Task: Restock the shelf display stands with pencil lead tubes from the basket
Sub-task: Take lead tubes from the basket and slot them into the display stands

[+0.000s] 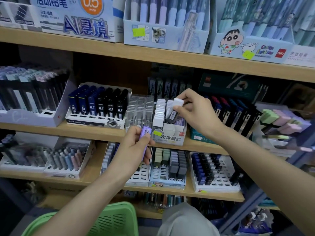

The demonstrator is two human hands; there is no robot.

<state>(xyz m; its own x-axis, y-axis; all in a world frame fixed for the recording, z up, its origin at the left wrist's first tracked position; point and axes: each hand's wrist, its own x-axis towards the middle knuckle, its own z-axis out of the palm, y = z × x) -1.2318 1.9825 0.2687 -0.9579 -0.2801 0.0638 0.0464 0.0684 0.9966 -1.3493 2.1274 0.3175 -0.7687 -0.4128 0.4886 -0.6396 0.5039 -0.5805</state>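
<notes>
The right hand point(196, 109) pinches a white-capped lead tube point(174, 109) above the display stand point(170, 135); keep it upright over the free slot below the fingers. The left hand point(136, 147) grips a purple tube point(146, 133), waiting.

You face a light wooden shelf unit point(170, 56) with several boards; its back is dark, and a grey metal upright point(265, 198) stands at right.

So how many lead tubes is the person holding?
2. A white-capped tube is in the right hand, over the white display stand; a purple tube is in the left hand. More may hide behind the fingers.
</notes>
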